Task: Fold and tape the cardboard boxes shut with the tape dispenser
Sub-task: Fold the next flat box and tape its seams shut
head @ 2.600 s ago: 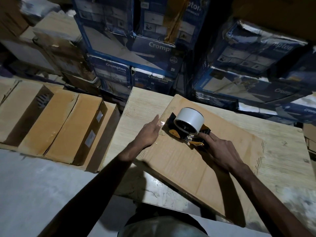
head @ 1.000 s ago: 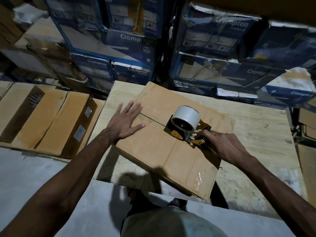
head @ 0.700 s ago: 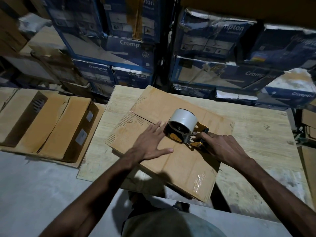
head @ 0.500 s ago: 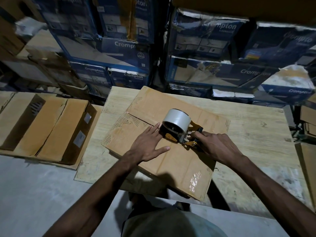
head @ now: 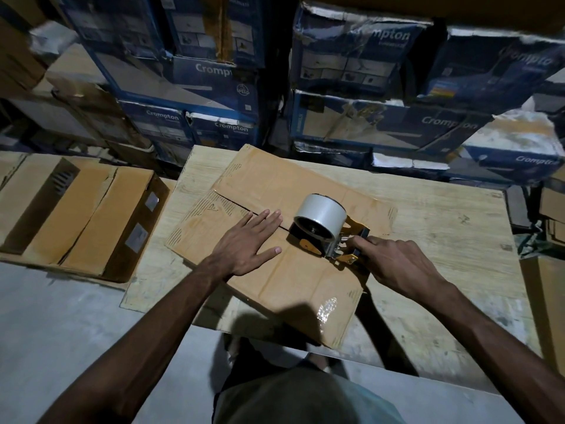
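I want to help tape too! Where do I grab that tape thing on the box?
Grab the tape dispenser by its handle, coming from the near right end, where the right hand grips it. The roll fills the far end and metal teeth sit beside it, so stay behind them.

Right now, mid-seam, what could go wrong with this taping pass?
1. The left hand lies flat with fingertips on the seam, just ahead of the tape dispenser that the right hand grips; the dispenser could run into them.
2. Beyond the fingers the seam gapes on the cardboard box, so tape may bridge an open gap.
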`<state>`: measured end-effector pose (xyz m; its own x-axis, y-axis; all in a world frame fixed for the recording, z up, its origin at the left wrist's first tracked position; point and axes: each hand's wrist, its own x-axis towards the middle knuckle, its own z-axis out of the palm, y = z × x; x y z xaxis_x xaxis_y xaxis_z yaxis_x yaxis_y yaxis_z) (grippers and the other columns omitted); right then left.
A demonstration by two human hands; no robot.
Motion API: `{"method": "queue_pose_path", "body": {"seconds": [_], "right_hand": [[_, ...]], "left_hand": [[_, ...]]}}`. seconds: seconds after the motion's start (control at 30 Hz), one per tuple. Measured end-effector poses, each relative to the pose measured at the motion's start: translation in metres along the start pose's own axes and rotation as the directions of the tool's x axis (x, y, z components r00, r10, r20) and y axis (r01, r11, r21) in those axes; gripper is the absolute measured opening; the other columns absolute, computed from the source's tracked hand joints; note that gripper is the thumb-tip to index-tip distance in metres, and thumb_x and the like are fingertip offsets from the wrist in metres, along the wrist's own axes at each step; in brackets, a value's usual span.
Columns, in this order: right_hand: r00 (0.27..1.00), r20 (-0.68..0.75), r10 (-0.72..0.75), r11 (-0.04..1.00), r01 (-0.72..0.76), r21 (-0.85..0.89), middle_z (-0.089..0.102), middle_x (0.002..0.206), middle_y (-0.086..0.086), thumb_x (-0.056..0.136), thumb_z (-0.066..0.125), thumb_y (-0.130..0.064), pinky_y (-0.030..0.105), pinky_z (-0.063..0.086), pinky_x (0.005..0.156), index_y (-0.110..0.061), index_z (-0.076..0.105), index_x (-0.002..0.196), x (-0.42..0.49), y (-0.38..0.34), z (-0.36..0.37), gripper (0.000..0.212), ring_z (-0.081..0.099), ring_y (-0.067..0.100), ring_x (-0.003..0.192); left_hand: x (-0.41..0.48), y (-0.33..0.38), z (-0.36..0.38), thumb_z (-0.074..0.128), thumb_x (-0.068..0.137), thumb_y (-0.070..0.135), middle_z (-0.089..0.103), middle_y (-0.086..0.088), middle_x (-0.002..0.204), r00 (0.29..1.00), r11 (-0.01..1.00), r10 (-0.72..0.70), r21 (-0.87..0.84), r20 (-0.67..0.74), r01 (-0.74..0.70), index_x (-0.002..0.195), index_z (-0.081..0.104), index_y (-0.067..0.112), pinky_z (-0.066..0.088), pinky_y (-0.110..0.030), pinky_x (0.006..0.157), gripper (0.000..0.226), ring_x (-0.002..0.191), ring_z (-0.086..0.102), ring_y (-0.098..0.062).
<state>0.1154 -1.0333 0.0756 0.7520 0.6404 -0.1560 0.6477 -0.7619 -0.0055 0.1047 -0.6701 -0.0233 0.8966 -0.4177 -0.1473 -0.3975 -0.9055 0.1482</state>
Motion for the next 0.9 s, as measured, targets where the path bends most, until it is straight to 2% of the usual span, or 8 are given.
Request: {"method": "queue_pose_path", "body": {"seconds": [0.1, 0.2, 0.4, 0.5, 0.63, 0.73, 0.8, 0.9], "right_hand": [[1.0, -0.016, 0.014, 1.0, -0.015, -0.024, 0.069, 0.104, -0.005, 0.107, 0.041, -0.04, 0.03, 0.029, 0.046, -0.038, 0.037, 0.133, -0.022, 0.012, 0.003, 0.026, 0.058, 0.023, 0.061], [0.999, -0.005, 0.038, 0.999, -0.038, -0.033, 0.07, 0.1, -0.005, 0.103, 0.055, -0.029, 0.027, 0.028, 0.043, -0.039, 0.037, 0.132, -0.044, 0.024, 0.005, 0.036, 0.053, 0.023, 0.051], [0.999, -0.003, 0.053, 0.996, -0.053, -0.073, 0.067, 0.104, -0.004, 0.1, 0.056, -0.026, 0.029, 0.022, 0.046, -0.039, 0.039, 0.132, -0.061, 0.03, 0.006, 0.039, 0.058, 0.027, 0.055], [0.999, 0.016, 0.05, 0.997, -0.049, -0.058, 0.064, 0.096, -0.004, 0.096, 0.063, -0.027, 0.028, 0.023, 0.045, -0.037, 0.04, 0.131, -0.061, 0.028, 0.004, 0.043, 0.055, 0.026, 0.052], [0.999, 0.016, 0.035, 0.998, -0.034, -0.054, 0.063, 0.093, -0.004, 0.093, 0.067, -0.029, 0.028, 0.015, 0.045, -0.037, 0.042, 0.13, -0.062, 0.03, 0.002, 0.045, 0.053, 0.025, 0.051], [1.0, 0.013, 0.025, 0.998, -0.024, -0.062, 0.062, 0.091, -0.004, 0.092, 0.067, -0.026, 0.03, 0.016, 0.045, -0.038, 0.043, 0.13, -0.061, 0.03, 0.001, 0.047, 0.056, 0.025, 0.053], [1.0, 0.011, 0.029, 0.998, -0.028, -0.06, 0.062, 0.091, -0.004, 0.092, 0.066, -0.026, 0.031, 0.016, 0.045, -0.039, 0.042, 0.13, -0.061, 0.032, 0.0, 0.047, 0.057, 0.026, 0.053], [1.0, 0.005, 0.028, 0.999, -0.028, -0.042, 0.063, 0.093, -0.004, 0.092, 0.065, -0.026, 0.03, 0.018, 0.045, -0.038, 0.042, 0.13, -0.061, 0.032, 0.0, 0.046, 0.056, 0.025, 0.052]], "left_hand": [[-0.001, 0.001, -0.001, 0.019, 0.106, 0.069, -0.008, 0.01, 0.173, 1.0, 1.0, -0.002, 0.005, -0.003, 0.002, 0.166, -0.004, 0.027, -0.004, -0.038, 0.13, 0.077, 0.158, -0.013, -0.006], [-0.001, 0.003, -0.003, 0.02, 0.105, 0.069, -0.006, 0.01, 0.173, 1.0, 1.0, 0.0, 0.004, -0.005, 0.0, 0.166, -0.003, 0.026, -0.003, -0.039, 0.13, 0.078, 0.158, -0.012, -0.007], [-0.003, 0.013, -0.007, 0.024, 0.1, 0.078, -0.009, 0.008, 0.173, 1.0, 0.999, -0.03, 0.02, 0.008, 0.03, 0.166, -0.005, 0.024, 0.001, -0.043, 0.13, 0.09, 0.159, -0.013, -0.01], [-0.002, 0.041, -0.006, 0.024, 0.094, 0.087, -0.014, 0.006, 0.172, 0.996, 0.997, -0.074, -0.02, 0.056, 0.075, 0.165, -0.009, 0.023, 0.001, -0.043, 0.13, 0.101, 0.158, -0.015, -0.011], [0.005, 0.099, -0.003, 0.028, 0.084, 0.096, -0.016, 0.006, 0.171, 0.991, 0.987, -0.099, -0.117, 0.091, 0.11, 0.165, -0.009, 0.023, -0.001, -0.042, 0.13, 0.114, 0.158, -0.016, -0.01], [0.016, 0.146, -0.002, 0.034, 0.072, 0.104, 0.012, 0.0, 0.173, 0.994, 0.976, -0.099, -0.192, 0.055, 0.108, 0.166, 0.015, 0.022, 0.002, -0.044, 0.13, 0.125, 0.16, 0.001, -0.015], [0.021, 0.168, 0.001, 0.036, 0.064, 0.108, 0.028, -0.003, 0.169, 0.989, 0.969, -0.15, -0.197, 0.018, 0.15, 0.161, 0.03, 0.019, 0.002, -0.045, 0.13, 0.131, 0.158, 0.012, -0.017], [0.023, 0.178, 0.004, 0.036, 0.06, 0.11, 0.027, -0.001, 0.169, 0.977, 0.96, -0.212, -0.185, -0.001, 0.208, 0.16, 0.033, 0.018, -0.004, -0.048, 0.129, 0.135, 0.159, 0.006, -0.016]]}}
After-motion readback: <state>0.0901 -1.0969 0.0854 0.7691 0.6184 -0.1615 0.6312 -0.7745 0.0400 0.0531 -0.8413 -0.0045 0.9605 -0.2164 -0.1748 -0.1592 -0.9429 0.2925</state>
